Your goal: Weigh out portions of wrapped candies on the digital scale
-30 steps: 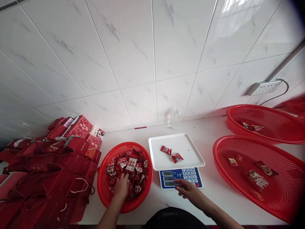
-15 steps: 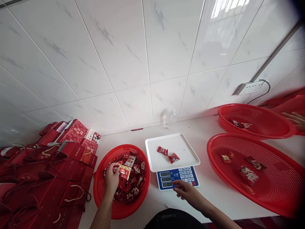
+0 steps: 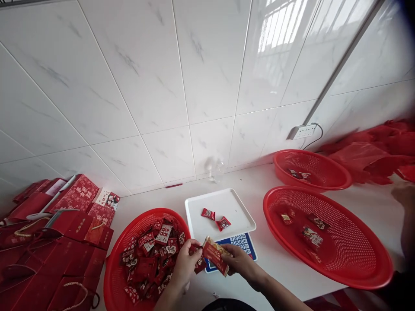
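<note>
Both of my hands meet in front of the digital scale (image 3: pixel 251 248), partly covering its blue keypad. My right hand (image 3: pixel 241 264) grips a red-and-gold snack packet (image 3: pixel 214 255) by its right part. Close beside it, my left hand (image 3: pixel 184 265) pinches a dark red snack packet (image 3: pixel 199 264), partly hidden by the fingers. Two small red wrapped snacks (image 3: pixel 223 223) lie on the scale's white tray (image 3: pixel 241 224). Left of my left hand stands a round red basket (image 3: pixel 113 263) with many red snack packets (image 3: pixel 144 268) inside.
Red gift boxes (image 3: pixel 68 242) with cord handles crowd the left. Two red perforated baskets, a near one (image 3: pixel 363 242) and a far one (image 3: pixel 330 168), hold several packets at right. Another person's arm (image 3: pixel 405 203) reaches in beside red bags (image 3: pixel 359 160). A socket strip (image 3: pixel 302 131) is on the wall.
My left hand has come out of the left basket toward my right hand. The red-and-gold packet is now in my right hand. The view has turned right; the other person's hand has moved.
</note>
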`<state>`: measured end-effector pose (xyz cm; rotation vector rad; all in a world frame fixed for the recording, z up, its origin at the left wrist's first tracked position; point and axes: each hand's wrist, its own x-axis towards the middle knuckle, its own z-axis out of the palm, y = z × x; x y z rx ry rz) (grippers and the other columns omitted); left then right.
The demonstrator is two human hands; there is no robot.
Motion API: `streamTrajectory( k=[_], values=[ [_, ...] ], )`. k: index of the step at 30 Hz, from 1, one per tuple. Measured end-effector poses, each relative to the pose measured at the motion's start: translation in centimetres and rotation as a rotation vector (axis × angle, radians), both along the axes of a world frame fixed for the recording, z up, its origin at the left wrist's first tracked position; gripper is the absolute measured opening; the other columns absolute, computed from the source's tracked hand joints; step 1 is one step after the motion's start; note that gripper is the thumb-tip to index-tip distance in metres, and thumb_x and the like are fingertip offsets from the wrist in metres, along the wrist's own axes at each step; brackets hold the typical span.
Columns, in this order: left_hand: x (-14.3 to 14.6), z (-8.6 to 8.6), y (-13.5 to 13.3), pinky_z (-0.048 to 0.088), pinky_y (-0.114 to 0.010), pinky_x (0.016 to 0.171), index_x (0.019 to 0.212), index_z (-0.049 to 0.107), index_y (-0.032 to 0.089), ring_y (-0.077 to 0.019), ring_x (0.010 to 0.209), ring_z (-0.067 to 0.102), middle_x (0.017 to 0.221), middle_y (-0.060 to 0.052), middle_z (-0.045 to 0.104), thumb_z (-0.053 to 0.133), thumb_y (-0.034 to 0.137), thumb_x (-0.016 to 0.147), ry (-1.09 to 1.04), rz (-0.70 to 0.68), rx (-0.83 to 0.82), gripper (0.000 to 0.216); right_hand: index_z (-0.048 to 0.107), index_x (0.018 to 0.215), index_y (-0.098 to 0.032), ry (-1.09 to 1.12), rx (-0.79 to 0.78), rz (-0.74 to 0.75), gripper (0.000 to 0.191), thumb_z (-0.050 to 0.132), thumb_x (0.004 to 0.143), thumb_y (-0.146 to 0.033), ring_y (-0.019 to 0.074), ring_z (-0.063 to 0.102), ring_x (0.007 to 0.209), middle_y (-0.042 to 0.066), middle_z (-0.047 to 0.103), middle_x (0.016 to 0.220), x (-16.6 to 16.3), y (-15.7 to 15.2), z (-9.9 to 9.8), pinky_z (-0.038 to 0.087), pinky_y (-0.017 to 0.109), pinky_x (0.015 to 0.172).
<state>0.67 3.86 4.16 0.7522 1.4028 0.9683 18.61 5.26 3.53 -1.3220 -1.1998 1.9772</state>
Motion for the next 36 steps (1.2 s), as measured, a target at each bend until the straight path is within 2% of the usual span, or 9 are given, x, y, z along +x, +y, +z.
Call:
streamTrajectory(
  k=[7, 11, 14, 20, 25, 28, 32, 34, 36],
  values=[
    [0.7, 0.3, 3.5, 0.049, -0.025, 0.062, 0.098, 0.057, 0.02, -0.0142, 0.068, 0.06, 0.079, -0.002, 0.062, 0.069, 0.028, 0.064, 0.011, -0.008, -0.013, 0.038, 0.06, 0.101, -0.019, 0.111, -0.074, -0.334, 0.037, 0.063, 0.074, -0.044, 0.0117, 0.062, 0.07, 0.003, 0.067, 0.086, 3.7, 2.4, -0.4, 0.048, 0.023, 0.065],
    [2.3, 1.1, 6.0, 0.047, -0.02, 0.061, 0.127, 0.044, 0.027, -0.0096, 0.066, 0.059, 0.096, -0.003, 0.064, 0.06, 0.01, 0.068, 0.042, -0.073, 0.011, 0.064, 0.059, 0.105, -0.019, 0.062, -0.022, -0.347, 0.042, 0.062, 0.074, -0.047, 0.0126, 0.062, 0.073, 0.003, 0.067, 0.088, 4.8, 2.9, -0.6, 0.049, 0.024, 0.067],
    [2.6, 0.9, 7.0, 0.047, -0.02, 0.059, 0.131, 0.04, 0.028, -0.0109, 0.072, 0.06, 0.112, -0.006, 0.061, 0.055, 0.004, 0.067, 0.064, -0.085, -0.017, 0.07, 0.059, 0.103, -0.019, 0.058, -0.009, -0.364, 0.042, 0.062, 0.073, -0.047, 0.0137, 0.063, 0.074, 0.004, 0.067, 0.087, 5.2, 2.9, -1.1, 0.049, 0.025, 0.068],
    [1.8, 0.3, 6.0, 0.05, -0.023, 0.056, 0.122, 0.045, 0.024, -0.0157, 0.084, 0.06, 0.122, -0.011, 0.047, 0.053, 0.006, 0.068, 0.003, 0.044, -0.123, 0.058, 0.056, 0.105, -0.018, 0.016, 0.023, -0.42, 0.041, 0.06, 0.074, -0.044, 0.0138, 0.062, 0.068, 0.003, 0.066, 0.082, 4.9, 5.2, -1.1, 0.049, 0.028, 0.067],
    [1.5, 0.1, 3.6, 0.046, -0.02, 0.056, 0.122, 0.043, 0.019, -0.0167, 0.093, 0.059, 0.12, -0.013, 0.046, 0.047, -0.002, 0.059, -0.133, 0.054, -0.208, 0.067, 0.044, 0.127, -0.02, -0.289, 0.283, -0.459, 0.063, 0.063, 0.07, -0.039, 0.0255, 0.05, 0.115, 0.012, 0.056, 0.122, 3.3, 7.0, -0.8, 0.041, 0.039, 0.092],
    [1.5, -0.3, 1.9, 0.047, -0.02, 0.065, 0.129, 0.038, 0.021, -0.018, 0.103, 0.057, 0.125, -0.013, 0.047, 0.047, -0.003, 0.056, -0.235, 0.019, -0.175, 0.077, 0.054, 0.118, -0.021, -0.396, 0.457, -0.299, 0.054, 0.064, 0.068, -0.037, 0.0271, 0.042, 0.122, 0.011, 0.053, 0.126, 1.7, 5.4, -1.1, 0.033, 0.039, 0.1],
    [2.2, -0.3, -0.1, 0.046, -0.029, 0.087, 0.14, 0.022, 0.029, -0.0208, 0.116, 0.05, 0.138, -0.009, 0.042, 0.051, 0.004, 0.064, -0.201, -0.1, -0.019, 0.085, 0.048, 0.122, -0.023, 0.016, 0.061, 0.081, 0.055, 0.059, 0.074, -0.048, 0.0202, 0.062, 0.086, 0.005, 0.065, 0.093, -0.7, 1.4, -0.8, 0.045, 0.034, 0.076],
    [2.5, -0.2, -0.9, 0.037, -0.032, 0.1, 0.141, 0.023, 0.027, -0.0196, 0.125, 0.042, 0.14, -0.007, 0.041, 0.05, 0.007, 0.069, -0.017, -0.22, 0.113, 0.08, 0.051, 0.116, -0.023, 0.168, -0.099, 0.109, 0.054, 0.061, 0.072, -0.053, 0.0134, 0.06, 0.07, 0.001, 0.063, 0.081, -1.4, 0.1, -0.5, 0.043, 0.027, 0.066],
    [2.7, -0.2, -1.5, 0.029, -0.033, 0.108, 0.14, 0.027, 0.025, -0.0194, 0.13, 0.035, 0.142, -0.006, 0.039, 0.049, 0.009, 0.071, 0.192, -0.358, 0.229, 0.075, 0.058, 0.096, -0.019, 0.172, -0.118, 0.098, 0.048, 0.065, 0.067, -0.056, 0.0086, 0.053, 0.059, -0.003, 0.058, 0.069, -1.5, -0.3, -0.3, 0.039, 0.023, 0.059]
  ],
)
